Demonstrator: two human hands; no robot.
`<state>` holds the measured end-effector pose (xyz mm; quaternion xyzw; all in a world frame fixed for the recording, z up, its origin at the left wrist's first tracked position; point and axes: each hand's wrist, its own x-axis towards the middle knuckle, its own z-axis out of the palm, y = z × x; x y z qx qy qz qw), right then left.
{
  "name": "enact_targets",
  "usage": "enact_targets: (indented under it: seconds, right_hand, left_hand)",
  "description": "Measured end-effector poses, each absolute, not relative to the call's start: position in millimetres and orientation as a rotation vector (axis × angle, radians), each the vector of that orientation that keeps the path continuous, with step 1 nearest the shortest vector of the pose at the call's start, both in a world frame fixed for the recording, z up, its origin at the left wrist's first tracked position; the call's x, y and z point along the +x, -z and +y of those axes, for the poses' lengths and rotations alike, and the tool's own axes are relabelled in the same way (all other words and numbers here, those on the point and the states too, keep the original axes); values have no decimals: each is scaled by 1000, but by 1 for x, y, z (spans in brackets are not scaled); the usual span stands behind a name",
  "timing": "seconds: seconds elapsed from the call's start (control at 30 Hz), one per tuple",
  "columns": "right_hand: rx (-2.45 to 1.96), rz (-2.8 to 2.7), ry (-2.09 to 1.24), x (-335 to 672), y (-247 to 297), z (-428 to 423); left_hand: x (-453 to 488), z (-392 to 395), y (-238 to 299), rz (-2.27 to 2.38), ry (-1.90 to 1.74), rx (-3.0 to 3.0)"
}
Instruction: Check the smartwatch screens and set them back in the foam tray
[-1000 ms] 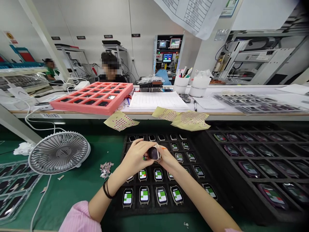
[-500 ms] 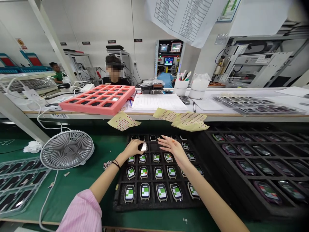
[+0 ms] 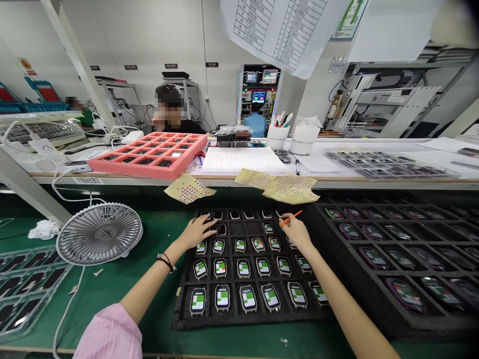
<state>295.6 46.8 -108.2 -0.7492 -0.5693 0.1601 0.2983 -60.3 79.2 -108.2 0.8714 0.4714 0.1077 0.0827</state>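
Observation:
A black foam tray (image 3: 243, 319) holds rows of smartwatch heads, and most in the nearer rows have green-and-white screens lit. My left hand (image 3: 196, 232) lies over the tray's far left part with its fingers spread. Beside its fingertips a dark-screened watch (image 3: 221, 229) rests in a compartment. What lies under the palm is hidden. At the far right of the tray my right hand (image 3: 295, 232) is closed on a slim orange stick (image 3: 293, 217), which points up to the right. Near that hand sits a lit watch (image 3: 268, 227).
Another black tray (image 3: 359, 294) of watches stands to the right. A grey fan (image 3: 101, 233) and a clear plastic tray (image 3: 33, 299) are on the left. A pink foam tray (image 3: 149, 171) and papers lie on the shelf, with yellow sheets (image 3: 292, 189) hanging from its edge. A person (image 3: 170, 112) is behind it.
My left hand has let go of the dark-screened watch, now in its compartment, and moved left. My right hand has shifted right and closed from spread fingers, with the orange stick now plainly showing.

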Motion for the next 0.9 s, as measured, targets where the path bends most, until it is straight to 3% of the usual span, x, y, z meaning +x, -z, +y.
enact_targets:
  seconds: [0.37,0.63,0.9]
  right_hand:
    - [-2248,-1601,-241,304,119,59]
    - [-2109,-1546,-417,312,130,68]
    - [-1990,-1379,-803,320,132,83]
  left_hand:
    - [121,91,103,1203,-163,2664]
    - [149,112,105,1292,-56,2503]
    - [147,108,110,1201,-426,2130]
